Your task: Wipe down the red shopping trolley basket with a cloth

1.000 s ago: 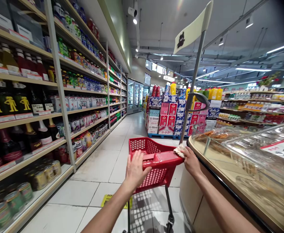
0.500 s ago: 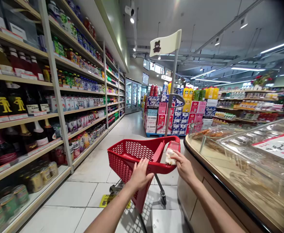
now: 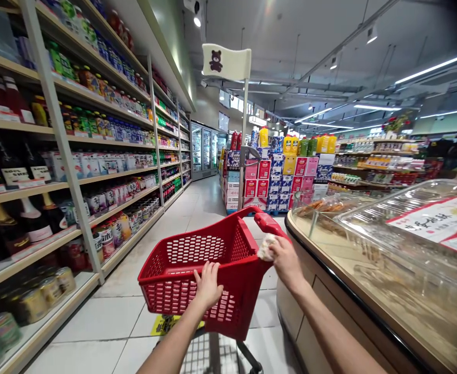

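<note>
A red plastic shopping cart stands before me, angled so its long side faces me. My left hand grips the cart's near rim, fingers hooked over the edge and somewhat spread, thumb outside. In my right hand is a crumpled white cloth, pinched between thumb and fingers. It touches the right end of the cart, just below the red handle. From the cart rises a grey pole carrying a cream flag with a bear on it. The part of the cloth under my fingers is hidden.
Drink shelves run along the left. A rounded counter with clear plastic covers stands close on the right. Stacked drink cartons are ahead, fridges farther back. A yellow floor sign lies partly under the cart.
The cart has turned and come nearer, moving left in view. My left hand has shifted left along the rim. The cloth has moved from the handle's top to its near end.
</note>
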Available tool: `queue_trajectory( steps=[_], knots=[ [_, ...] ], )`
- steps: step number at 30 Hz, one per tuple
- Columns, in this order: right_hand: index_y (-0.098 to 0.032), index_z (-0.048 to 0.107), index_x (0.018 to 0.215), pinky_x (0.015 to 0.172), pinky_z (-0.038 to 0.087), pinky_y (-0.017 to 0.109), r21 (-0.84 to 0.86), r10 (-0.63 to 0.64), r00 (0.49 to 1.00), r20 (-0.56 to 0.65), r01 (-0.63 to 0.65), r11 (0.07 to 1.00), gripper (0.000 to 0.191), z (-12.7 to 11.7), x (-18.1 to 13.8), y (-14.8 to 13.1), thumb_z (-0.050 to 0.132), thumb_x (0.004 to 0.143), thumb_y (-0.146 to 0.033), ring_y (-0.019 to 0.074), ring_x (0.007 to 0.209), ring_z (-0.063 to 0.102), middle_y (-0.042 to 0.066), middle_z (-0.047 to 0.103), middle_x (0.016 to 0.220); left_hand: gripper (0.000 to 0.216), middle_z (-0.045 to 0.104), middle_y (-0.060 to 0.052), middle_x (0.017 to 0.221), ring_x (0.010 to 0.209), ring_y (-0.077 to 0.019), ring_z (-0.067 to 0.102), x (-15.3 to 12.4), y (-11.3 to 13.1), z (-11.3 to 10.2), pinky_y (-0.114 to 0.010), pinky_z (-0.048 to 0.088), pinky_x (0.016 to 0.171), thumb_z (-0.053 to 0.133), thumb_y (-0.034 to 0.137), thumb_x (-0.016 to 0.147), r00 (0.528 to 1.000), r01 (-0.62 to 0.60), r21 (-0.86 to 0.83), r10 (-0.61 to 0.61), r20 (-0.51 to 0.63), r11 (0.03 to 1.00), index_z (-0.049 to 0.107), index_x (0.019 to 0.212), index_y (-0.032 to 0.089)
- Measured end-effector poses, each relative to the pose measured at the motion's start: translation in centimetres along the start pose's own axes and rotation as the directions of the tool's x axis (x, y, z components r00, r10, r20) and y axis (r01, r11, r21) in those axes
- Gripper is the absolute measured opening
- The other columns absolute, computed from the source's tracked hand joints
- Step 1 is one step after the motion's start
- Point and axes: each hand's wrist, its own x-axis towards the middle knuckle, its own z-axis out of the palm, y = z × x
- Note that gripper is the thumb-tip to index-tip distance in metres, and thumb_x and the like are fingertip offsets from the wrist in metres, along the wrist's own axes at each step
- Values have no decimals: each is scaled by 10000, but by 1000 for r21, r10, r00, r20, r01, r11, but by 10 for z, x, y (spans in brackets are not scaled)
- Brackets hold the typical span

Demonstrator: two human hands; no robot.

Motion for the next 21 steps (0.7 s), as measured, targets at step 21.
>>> queue_trajectory(
  steps=[21],
  knots=[
    [-157,642,941,970,344,471,-90,-35,991,-132,24,996,265,-17,-32,12,420,805,-205,260,1169,397,139,511,1201,742,133,-60,1471,1348,-238,26,-41,35,19,-540,23,1053,414,198,669,994,-83,60,87,-61,995,188,1375,186]
  ],
)
